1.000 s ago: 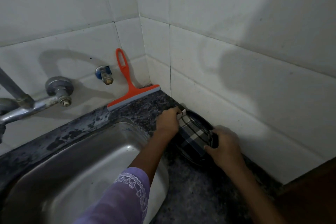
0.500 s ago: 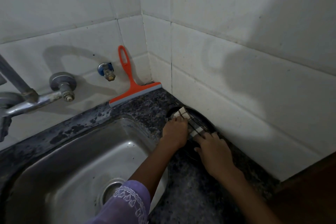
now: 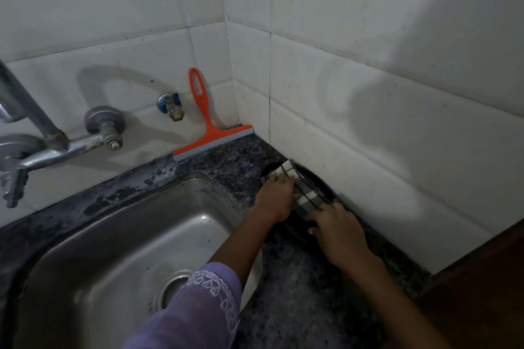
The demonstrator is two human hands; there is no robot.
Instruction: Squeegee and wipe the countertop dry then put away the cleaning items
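A folded checked cloth [image 3: 304,193] lies in a dark round dish [image 3: 320,183] on the granite countertop [image 3: 297,278], against the right wall. My left hand [image 3: 273,195] rests on the cloth's left side, fingers flat. Flat fingers of my right hand [image 3: 333,225] press on the cloth's near end. An orange squeegee [image 3: 209,127] stands in the corner, blade on the counter and handle leaning on the back wall tiles.
A steel sink [image 3: 119,249] with a drain sits left of the counter. A metal tap [image 3: 54,144] and a small blue valve [image 3: 170,105] stick out of the back wall. A dark wooden edge [image 3: 482,278] lies at the lower right.
My right hand let go of the cloth's end and now lies flat on it. My left hand slid onto the cloth. The cloth lies flatter in the dish.
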